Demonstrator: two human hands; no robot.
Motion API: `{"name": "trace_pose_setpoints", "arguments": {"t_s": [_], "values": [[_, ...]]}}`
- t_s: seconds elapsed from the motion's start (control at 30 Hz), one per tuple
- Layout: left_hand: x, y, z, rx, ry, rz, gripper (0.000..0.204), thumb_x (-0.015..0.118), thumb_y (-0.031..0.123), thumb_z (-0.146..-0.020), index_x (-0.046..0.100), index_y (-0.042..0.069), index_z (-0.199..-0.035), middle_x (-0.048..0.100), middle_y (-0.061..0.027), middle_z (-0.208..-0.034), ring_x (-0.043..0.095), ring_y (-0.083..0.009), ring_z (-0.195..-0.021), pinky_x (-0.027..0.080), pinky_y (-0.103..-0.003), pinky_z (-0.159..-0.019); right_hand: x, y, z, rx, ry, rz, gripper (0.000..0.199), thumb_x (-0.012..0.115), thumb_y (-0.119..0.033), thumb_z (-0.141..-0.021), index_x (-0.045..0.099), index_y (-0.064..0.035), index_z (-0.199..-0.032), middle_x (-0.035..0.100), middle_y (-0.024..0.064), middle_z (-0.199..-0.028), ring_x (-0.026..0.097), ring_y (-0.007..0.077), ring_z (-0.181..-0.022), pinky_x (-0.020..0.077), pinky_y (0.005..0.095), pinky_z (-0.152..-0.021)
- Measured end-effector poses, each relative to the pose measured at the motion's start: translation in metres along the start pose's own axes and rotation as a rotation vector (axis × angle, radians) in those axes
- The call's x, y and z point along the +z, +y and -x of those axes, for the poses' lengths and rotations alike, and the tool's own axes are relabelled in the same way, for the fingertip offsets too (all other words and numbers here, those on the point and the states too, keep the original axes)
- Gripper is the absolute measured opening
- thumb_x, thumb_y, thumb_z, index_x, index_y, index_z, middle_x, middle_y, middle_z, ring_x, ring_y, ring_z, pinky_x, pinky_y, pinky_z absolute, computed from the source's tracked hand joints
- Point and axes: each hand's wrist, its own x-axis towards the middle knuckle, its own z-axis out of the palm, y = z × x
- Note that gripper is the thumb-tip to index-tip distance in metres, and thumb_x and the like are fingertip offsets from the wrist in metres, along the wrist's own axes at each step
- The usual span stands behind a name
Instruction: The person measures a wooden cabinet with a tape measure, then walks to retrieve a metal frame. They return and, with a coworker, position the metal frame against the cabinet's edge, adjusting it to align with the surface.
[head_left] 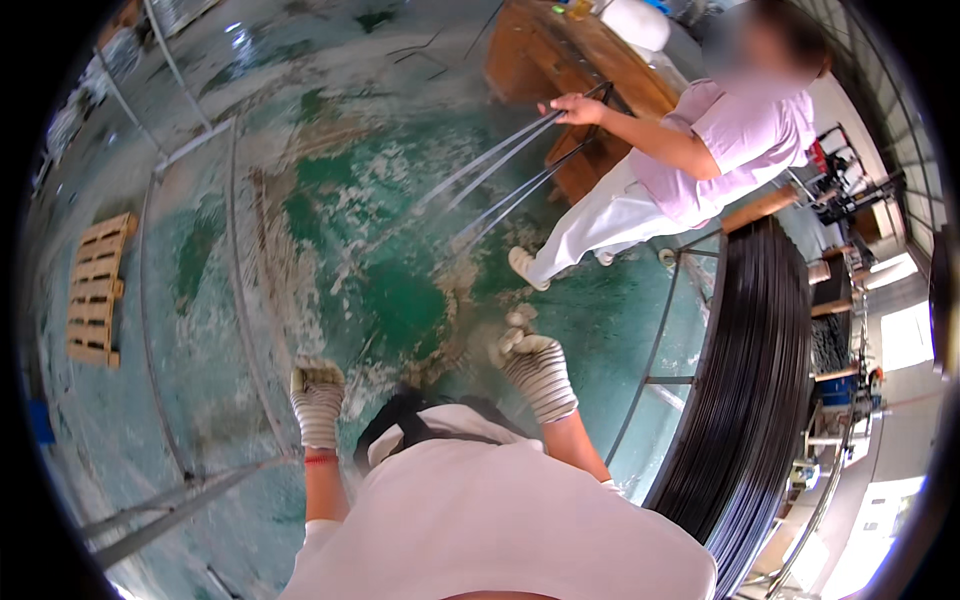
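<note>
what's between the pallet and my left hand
In the head view, two long metal bars and some floor separate the pallet from your left hand.

A slender grey metal frame (195, 146) sits between the slatted tan wooden pallet (97, 290), left, and the long stack of slim black strips (745, 380), right.

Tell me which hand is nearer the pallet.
Left. The left hand is to the right of the pallet, apart from it; the right hand is farther right, with the left between them in view.
</note>
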Motion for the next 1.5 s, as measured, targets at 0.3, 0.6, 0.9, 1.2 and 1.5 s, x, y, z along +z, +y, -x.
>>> {"name": "trace_pose_setpoints", "arguments": {"t_s": [0.3,0.6,0.9,1.2,1.5], "values": [[-0.002,0.001,-0.036,-0.150,-0.198,0.099,0.022,0.054,0.028,-0.082,0.063,0.009,-0.083,0.066,-0.0029,-0.084,0.061,-0.0203,-0.082,0.046,-0.043,-0.083,0.025,0.025,-0.026,0.014,0.059,0.087,0.037,0.048,0.011,-0.061,0.057,0.0009,-0.095,0.058,0.0087,-0.070,0.057,0.0243,-0.066,0.0482,0.0402,-0.081],[-0.017,0.004,-0.045,-0.115,0.112,0.059,0.020,0.051,0.024,-0.083,0.064,0.009,-0.080,0.066,-0.0032,-0.080,0.061,-0.0206,-0.078,0.048,-0.044,-0.079,0.014,0.016,-0.056,0.007,0.123,0.051,0.037,0.047,0.011,-0.062,0.057,-0.0003,-0.097,0.058,0.0072,-0.071,0.056,0.0239,-0.068,0.0490,0.0412,-0.083],[-0.019,0.019,-0.040,-0.120,0.211,-0.065,0.016,0.053,0.021,-0.082,0.064,0.009,-0.080,0.065,-0.0029,-0.080,0.060,-0.0196,-0.077,0.047,-0.043,-0.080,-0.034,0.006,-0.072,-0.203,0.347,-0.079,0.037,0.045,0.012,-0.066,0.054,-0.0003,-0.099,0.057,0.0049,-0.074,0.057,0.0230,-0.069,0.0498,0.0420,-0.080],[-0.020,0.074,-0.045,-0.003,-0.010,-0.211,0.018,0.050,0.026,-0.082,0.059,0.012,-0.074,0.057,0.0022,-0.067,0.052,-0.0163,-0.067,0.045,-0.038,-0.077,-0.046,-0.008,-0.120,-0.241,0.218,-0.214,0.033,0.045,0.005,-0.070,0.056,-0.0008,-0.100,0.058,0.0067,-0.076,0.058,0.0262,-0.072,0.0493,0.0428,-0.081],[-0.002,0.077,-0.106,0.008,-0.145,0.251,0.024,0.046,0.022,-0.085,0.057,0.006,-0.098,0.060,-0.0149,-0.107,0.056,-0.0235,-0.101,0.045,-0.039,-0.080,0.019,-0.022,-0.167,-0.146,0.233,-0.206,0.016,0.049,-0.012,-0.083,0.058,-0.0024,-0.092,0.057,0.0076,-0.075,0.054,0.0250,-0.069,0.0490,0.0419,-0.078]]}}
